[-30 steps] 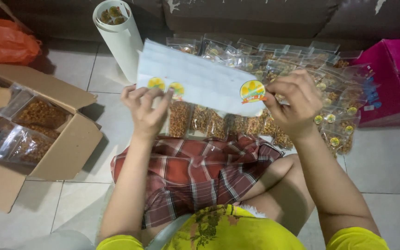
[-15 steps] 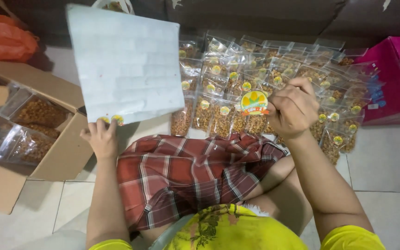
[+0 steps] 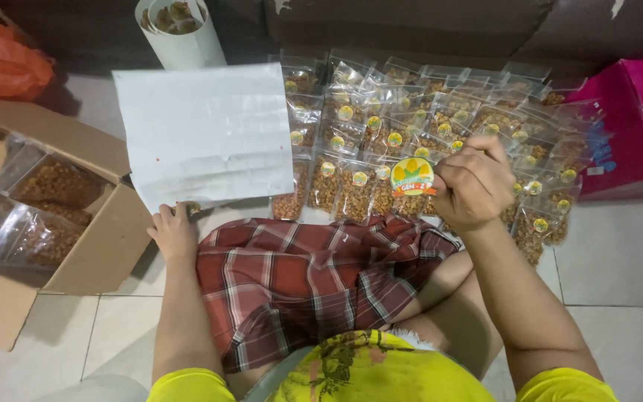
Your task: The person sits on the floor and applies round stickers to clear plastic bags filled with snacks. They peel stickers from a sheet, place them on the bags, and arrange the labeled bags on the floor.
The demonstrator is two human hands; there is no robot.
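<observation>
Fingers of the right hand [image 3: 470, 182] pinch a round sticker [image 3: 412, 176] (mid-frame, over snack bags [image 3: 381, 141]), while the left hand [image 3: 175, 232] grips a white sheet [image 3: 206, 134] by its bottom edge.

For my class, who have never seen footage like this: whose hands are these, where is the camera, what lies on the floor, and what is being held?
There is no machine here. The one camera sits on a person's head and looks down, so you see their own arms, a plaid cloth over the lap and a tiled floor.

The right hand pinches a round yellow sticker. The left hand holds the bottom edge of a white backing sheet, seen from its plain side.

On the floor ahead lie rows of clear snack pouches, many already bearing small round stickers. To the left is an open cardboard box with more pouches; to the right, a pink box. A white roll stands behind the sheet.
</observation>
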